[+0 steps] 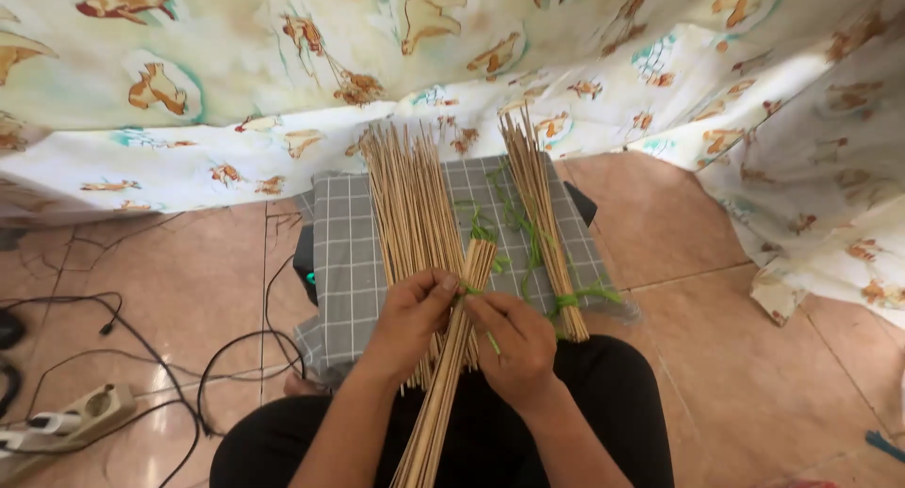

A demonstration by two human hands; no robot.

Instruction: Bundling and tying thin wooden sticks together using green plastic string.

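Observation:
My left hand (412, 314) and my right hand (514, 342) grip a thin bundle of bamboo sticks (457, 356) that runs from my lap up to the grey checked cloth (351, 252). Both hands pinch a green string (471, 288) around that bundle. A loose fan of sticks (407, 200) lies on the cloth just left of it. A second bundle (543, 215), tied with green string near its lower end, lies to the right. More green strings (514, 222) are scattered between the bundles.
A printed cloth with animal figures (377, 64) hangs behind and to the right. Black cables (170, 356) and a white power strip (71, 417) lie on the tiled floor (679, 337) at the left. A dark box sits under the checked cloth.

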